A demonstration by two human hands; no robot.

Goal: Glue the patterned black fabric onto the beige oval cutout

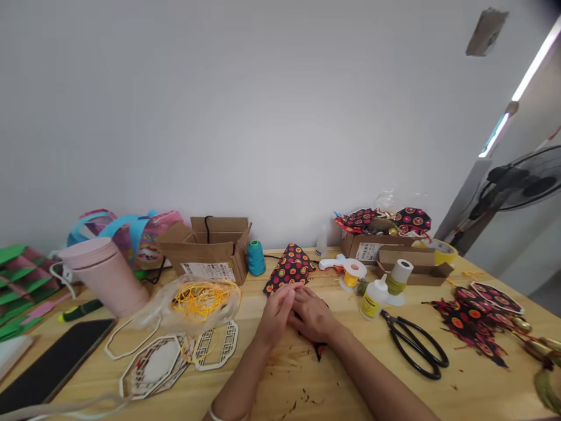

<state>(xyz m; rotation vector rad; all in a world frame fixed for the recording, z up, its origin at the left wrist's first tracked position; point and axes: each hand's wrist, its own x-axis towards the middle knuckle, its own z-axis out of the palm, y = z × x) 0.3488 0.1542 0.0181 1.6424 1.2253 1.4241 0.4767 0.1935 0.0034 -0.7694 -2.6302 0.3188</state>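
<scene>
One black fabric piece, orange-dotted.

Bare forearms, no sleeves, thin white band on left wrist

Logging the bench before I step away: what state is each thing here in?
left hand: closed over dark patterned fabric piece, touching right hand
scissors: shut, lying flat
cardboard box: flaps open
glue bottle: upright, capped
pink cup: lid on, tilted
teal thread spool: upright
</scene>
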